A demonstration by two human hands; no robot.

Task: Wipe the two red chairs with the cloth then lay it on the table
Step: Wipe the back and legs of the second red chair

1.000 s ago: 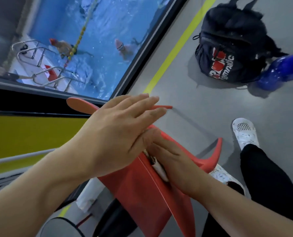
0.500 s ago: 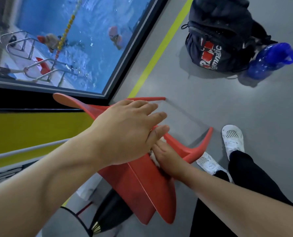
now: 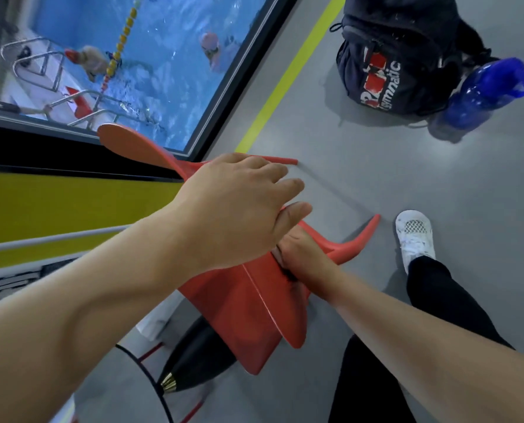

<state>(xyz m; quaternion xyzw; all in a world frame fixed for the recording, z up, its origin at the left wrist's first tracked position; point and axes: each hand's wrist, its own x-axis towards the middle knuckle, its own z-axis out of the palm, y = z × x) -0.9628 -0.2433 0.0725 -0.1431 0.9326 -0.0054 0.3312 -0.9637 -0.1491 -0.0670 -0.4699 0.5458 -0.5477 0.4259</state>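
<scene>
At centre frame, 1 red chair is tipped off the grey floor, its slim legs pointing right. Its moulded plastic is judged stiff, light and smooth, hence somewhat slippery, and it is best held at a rim or the seat edge. No cloth is visible. If present, it lies hidden beneath the right hand, and it would handle soft and limp. Of the 2 hands, the left hand lies over the chair's upper part, fingers curved down onto it and thumb along the near face. The right hand presses against the chair just below. Its fingers are covered, so their state cannot be told. Compared with 1.0 s earlier, the left fingers, then straight and lifted, now curl on the chair. The white cloth then showing under the right hand is out of sight. Beyond lie a white shoe, a dark backpack, a blue bottle and a pool window.
</scene>
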